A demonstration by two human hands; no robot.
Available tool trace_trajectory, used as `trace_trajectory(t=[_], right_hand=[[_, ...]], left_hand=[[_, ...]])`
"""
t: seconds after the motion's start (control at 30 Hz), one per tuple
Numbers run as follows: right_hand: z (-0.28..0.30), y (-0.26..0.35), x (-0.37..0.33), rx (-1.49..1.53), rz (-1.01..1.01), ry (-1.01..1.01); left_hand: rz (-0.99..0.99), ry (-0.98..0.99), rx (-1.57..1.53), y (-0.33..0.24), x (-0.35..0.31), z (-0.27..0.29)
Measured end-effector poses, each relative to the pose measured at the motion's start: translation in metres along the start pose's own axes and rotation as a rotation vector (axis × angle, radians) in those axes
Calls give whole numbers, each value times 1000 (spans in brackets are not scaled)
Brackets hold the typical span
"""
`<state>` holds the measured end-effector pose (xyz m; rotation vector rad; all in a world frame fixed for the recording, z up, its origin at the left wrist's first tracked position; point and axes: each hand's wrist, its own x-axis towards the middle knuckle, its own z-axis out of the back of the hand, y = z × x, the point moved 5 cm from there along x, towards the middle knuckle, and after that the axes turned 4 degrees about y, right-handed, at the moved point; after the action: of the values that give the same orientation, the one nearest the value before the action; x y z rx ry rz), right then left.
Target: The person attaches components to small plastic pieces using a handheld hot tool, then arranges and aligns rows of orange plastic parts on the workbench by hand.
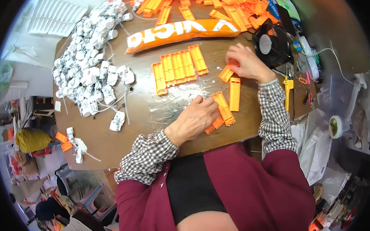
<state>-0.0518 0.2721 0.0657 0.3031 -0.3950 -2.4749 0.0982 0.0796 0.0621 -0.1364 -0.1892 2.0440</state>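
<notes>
At the right, my right hand (pixel 248 63) is closed with its fingertips around a small red-orange rounded piece (pixel 233 62). Just under it lies an orange plastic tray (pixel 226 74), partly covered by the fingers. My left hand (pixel 194 118) is closed near the table's front edge, its curled fingers over another orange tray (pixel 215 125) whose far end they hide. Two more narrow trays lie between the hands: an open-faced one (pixel 223 109) touching the left hand's tray, and a smooth one (pixel 235 94) further right.
A row of orange trays (pixel 177 68) lies mid-table. Behind it stretches a filled orange bag (pixel 181 34), with an orange heap (pixel 238 3) beyond. White corded parts (pixel 85 58) pile up on the left. A black fan (pixel 271 44) and yellow tool (pixel 288 90) lie right.
</notes>
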Motion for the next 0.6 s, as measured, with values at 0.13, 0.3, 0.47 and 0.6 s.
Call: trace_trajectory(t=[0.13, 0.3, 0.47, 0.6], right_hand=[[-12, -55, 7, 289, -183, -116], [-23, -40, 26, 299, -355, -311], [-38, 2, 49, 449, -256, -386], [-26, -1, 16, 410, -306, -475]], left_hand=[[137, -160, -255, 13, -35, -1], [775, -736, -474, 69, -126, 20], [1181, -714, -157, 126, -156, 13], [1156, -583, -8, 147, -129, 12]])
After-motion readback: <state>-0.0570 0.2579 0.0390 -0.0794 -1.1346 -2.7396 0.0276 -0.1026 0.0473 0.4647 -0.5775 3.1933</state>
